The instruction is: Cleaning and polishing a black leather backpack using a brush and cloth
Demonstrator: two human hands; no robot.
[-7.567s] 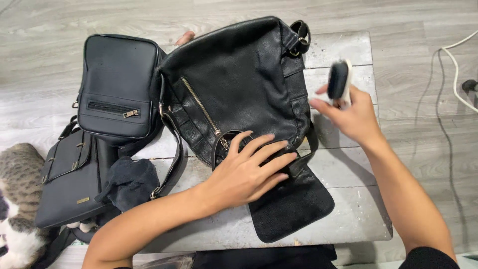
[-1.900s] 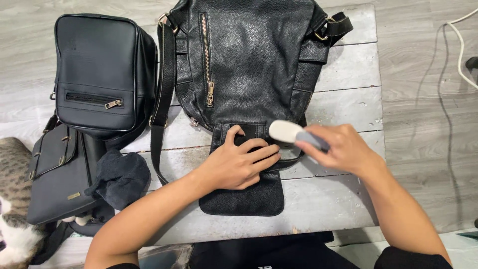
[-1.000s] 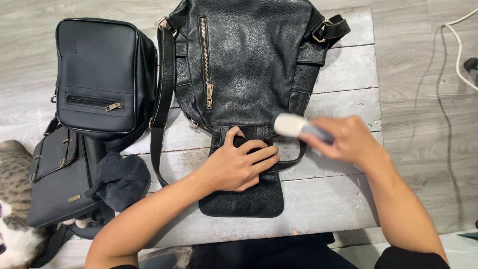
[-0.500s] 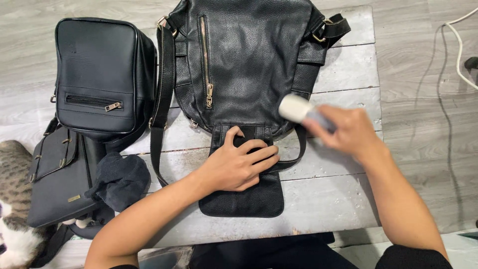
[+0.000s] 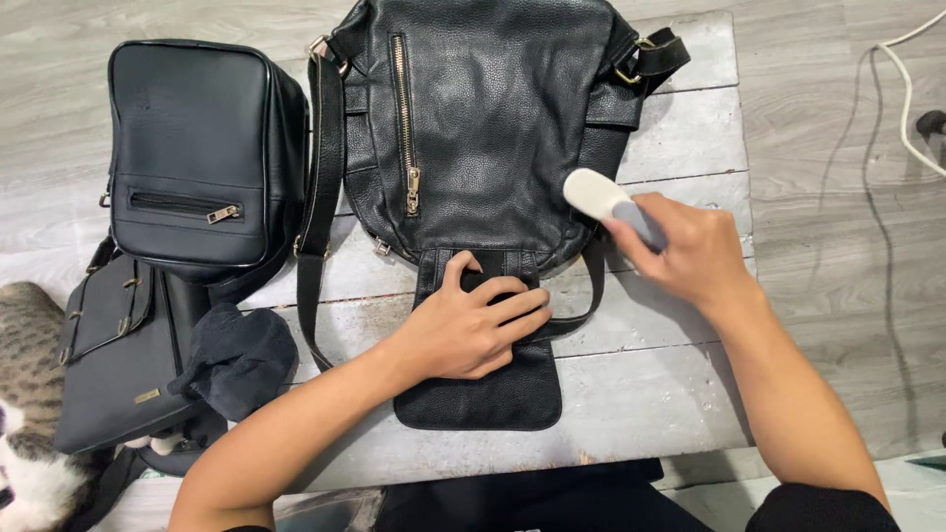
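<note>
Right grip point(image 5: 690, 251) clenches a white-grey brush point(image 5: 606, 202) against the black leather bag point(image 5: 493, 118) at its 4 o'clock edge; left grip point(image 5: 473, 325) lies flat, fingers spread, pinning the bag's flap point(image 5: 483, 389) to the bench point(image 5: 670, 394).

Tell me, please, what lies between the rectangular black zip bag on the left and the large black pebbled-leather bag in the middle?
In the head view, only the large bag's long black shoulder strap lies between it and the rectangular bag, beside both.

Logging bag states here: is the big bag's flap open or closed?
Open. The flap lies spread flat on the table, toward the person, pinned by the left hand.
</note>
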